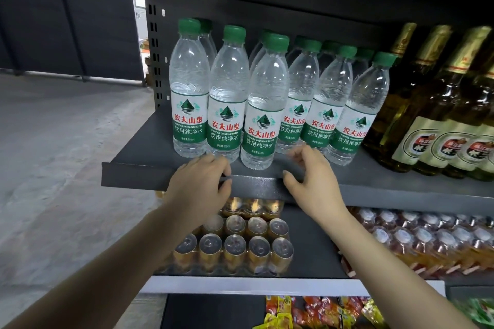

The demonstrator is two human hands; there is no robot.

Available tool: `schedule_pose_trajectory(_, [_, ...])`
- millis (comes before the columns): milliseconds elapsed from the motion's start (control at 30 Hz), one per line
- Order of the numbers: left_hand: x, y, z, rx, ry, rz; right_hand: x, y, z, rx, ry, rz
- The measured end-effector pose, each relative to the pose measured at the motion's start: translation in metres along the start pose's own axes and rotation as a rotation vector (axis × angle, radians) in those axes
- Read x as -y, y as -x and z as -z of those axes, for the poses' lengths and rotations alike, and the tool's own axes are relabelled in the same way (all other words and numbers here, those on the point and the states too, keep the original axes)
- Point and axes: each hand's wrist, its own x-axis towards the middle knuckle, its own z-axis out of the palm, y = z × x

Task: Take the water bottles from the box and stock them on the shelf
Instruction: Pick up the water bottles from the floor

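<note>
Several clear water bottles (260, 104) with green caps and green-white labels stand upright in rows on a dark grey shelf (139, 152), at its left end. My left hand (200, 181) hovers at the shelf's front edge just below the bottles, fingers loosely curled, holding nothing. My right hand (312, 173) sits at the same edge a little to the right, fingers bent near the bottle bases, also holding nothing. Neither hand touches a bottle that I can make out. No box is in view.
Green-gold glass bottles (438, 115) stand to the right of the water bottles. On the shelf below are packed gold cans (240, 246) and wrapped small bottles (427, 240). Snack packets (320, 312) lie lower still. Grey concrete floor (53, 168) stretches to the left.
</note>
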Motion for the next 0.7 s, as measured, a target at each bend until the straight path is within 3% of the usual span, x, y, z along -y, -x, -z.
schedule_pose_trajectory(233, [-0.006, 0.014, 0.000, 0.017, 0.025, -0.131, -0.002, 0.030, 0.006, 0.002, 0.081, -0.082])
schedule_pose_trajectory(700, [-0.015, 0.064, -0.023, 0.296, 0.016, -0.260, -0.010, 0.144, 0.010, -0.028, 0.212, -0.370])
